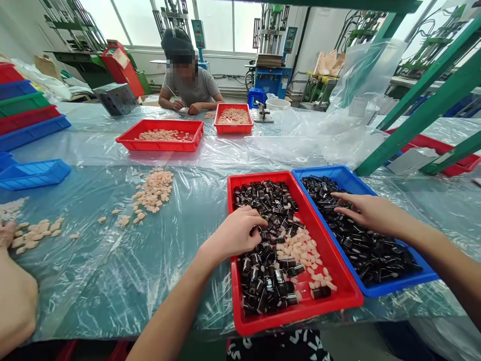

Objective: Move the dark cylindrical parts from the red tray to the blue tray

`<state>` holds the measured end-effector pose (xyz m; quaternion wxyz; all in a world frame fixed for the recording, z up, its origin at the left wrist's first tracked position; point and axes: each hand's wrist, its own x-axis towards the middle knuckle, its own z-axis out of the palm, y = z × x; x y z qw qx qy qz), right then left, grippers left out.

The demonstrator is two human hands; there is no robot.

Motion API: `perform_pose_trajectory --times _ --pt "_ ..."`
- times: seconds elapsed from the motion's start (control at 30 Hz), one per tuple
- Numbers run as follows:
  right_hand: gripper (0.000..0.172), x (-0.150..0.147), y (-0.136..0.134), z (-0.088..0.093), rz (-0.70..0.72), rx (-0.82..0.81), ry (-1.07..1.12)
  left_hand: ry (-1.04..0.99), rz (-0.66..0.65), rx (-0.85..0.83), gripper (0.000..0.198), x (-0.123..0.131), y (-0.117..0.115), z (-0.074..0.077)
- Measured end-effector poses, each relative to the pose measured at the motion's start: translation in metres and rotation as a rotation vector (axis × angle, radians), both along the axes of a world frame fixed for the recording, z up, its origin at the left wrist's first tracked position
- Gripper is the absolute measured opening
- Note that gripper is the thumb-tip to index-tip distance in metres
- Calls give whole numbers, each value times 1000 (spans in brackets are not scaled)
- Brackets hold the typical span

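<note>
My left hand (240,231) is over the left side of a red tray (340,281), its fingers curled down among glossy black cylindrical pieces (259,281). Whatever lies between those fingertips is hidden. Beside the black pieces in the same tray is a heap of small pale pinkish pieces (302,248). My right hand (363,209) reaches over a blue tray (394,291) filled with similar black pieces (366,245). Its fingers are apart, the tips near or touching the pieces, and nothing shows between them. The two trays stand side by side.
Loose pale pieces (154,190) lie on the plastic-covered table (112,281). At the left edge another person's hand (6,233) touches more. Opposite, a person (191,85) works behind red trays (161,145). Stacked trays (30,108) stand left; a green frame (417,105) rises right.
</note>
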<state>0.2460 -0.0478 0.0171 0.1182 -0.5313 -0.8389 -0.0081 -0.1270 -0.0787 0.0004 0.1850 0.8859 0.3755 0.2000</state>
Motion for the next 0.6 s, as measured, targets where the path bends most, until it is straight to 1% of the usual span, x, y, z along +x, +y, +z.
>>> perform_pose_trajectory --times 0.1,0.17,0.23,0.3,0.37,0.43,0.5,0.6 --pt "51 -3 4 3 -28 -67 -139 74 -12 -7 38 -1 -1 -1" --pt "49 -12 5 7 -33 -44 -158 89 -1 7 32 -1 2 -7" --pt "44 -29 2 12 -1 -7 -127 71 10 24 28 0 5 -12" --pt "37 -53 -5 14 83 3 -61 7 20 26 26 1 8 -17" --pt "29 -85 -16 12 220 -24 -4 -116 44 25 25 2 11 -19" --pt "22 -117 -26 7 359 -49 1 -250 100 47 25 3 12 -20" --pt "17 -146 -33 -2 459 -70 -71 -344 183 93 24 3 12 -21" --pt "14 -174 -35 -13 483 -106 -213 -444 283 109 25 4 12 -19"
